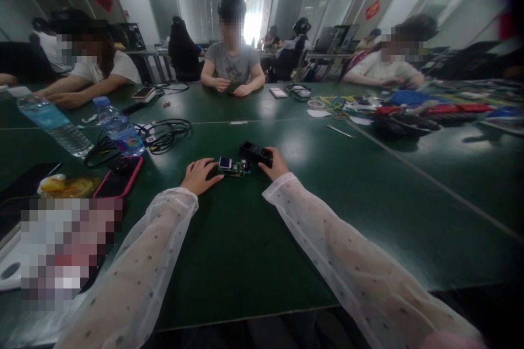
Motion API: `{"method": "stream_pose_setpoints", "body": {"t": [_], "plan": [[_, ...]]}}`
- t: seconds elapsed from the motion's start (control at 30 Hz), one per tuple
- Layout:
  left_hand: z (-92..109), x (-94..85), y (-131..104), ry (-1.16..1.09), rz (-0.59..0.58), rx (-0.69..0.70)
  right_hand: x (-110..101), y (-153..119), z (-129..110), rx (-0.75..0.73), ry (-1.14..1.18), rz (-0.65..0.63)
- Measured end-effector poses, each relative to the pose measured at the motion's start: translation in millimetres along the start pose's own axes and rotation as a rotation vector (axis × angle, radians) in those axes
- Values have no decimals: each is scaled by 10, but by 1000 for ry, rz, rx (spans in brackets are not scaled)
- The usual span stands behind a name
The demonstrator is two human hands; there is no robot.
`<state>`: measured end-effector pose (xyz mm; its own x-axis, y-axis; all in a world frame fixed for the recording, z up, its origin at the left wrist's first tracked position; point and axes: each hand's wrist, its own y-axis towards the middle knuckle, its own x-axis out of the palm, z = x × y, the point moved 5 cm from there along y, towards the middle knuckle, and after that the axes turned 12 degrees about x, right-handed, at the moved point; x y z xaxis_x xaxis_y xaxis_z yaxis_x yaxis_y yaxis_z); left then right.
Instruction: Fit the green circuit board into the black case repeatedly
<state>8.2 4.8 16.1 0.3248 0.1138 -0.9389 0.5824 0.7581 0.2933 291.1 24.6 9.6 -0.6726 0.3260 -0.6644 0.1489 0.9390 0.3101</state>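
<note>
My left hand (199, 176) is at the left end of a small green circuit board (233, 173) with a little square screen. Thumb and fingertips meet the board's edge, and its right end lies beside the black case. My right hand (277, 164) grips the right end of that black plastic case (254, 152), thumb in front and fingers behind. Openings show on the case's upper side. Case and board are close together over the green table (229, 251), the case slightly farther from me.
To the left are two water bottles (118, 126), coiled black cables (167, 133), a pink-edged phone (119, 177) and a yellow packet (73, 186). Mixed cables and bags (426, 112) lie at the right, near a thin metal tool (340, 131). A person (233, 62) sits opposite; others sit around.
</note>
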Motion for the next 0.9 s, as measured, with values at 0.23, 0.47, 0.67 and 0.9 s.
{"method": "stream_pose_setpoints", "body": {"t": [0.23, 0.47, 0.67, 0.9], "plan": [[-31, 29, 4, -6, -10, 5, -14, -20, -27, 25, -39, -24], [-27, 23, 2, 0, -3, 10, 1, -10, -7, 28, -33, -20], [-28, 22, -3, -7, -6, 14, -1, -24, -16, 28, -38, -17], [-18, 20, -1, -7, 8, 16, 22, -1, 2, -22, -36, -10]]}}
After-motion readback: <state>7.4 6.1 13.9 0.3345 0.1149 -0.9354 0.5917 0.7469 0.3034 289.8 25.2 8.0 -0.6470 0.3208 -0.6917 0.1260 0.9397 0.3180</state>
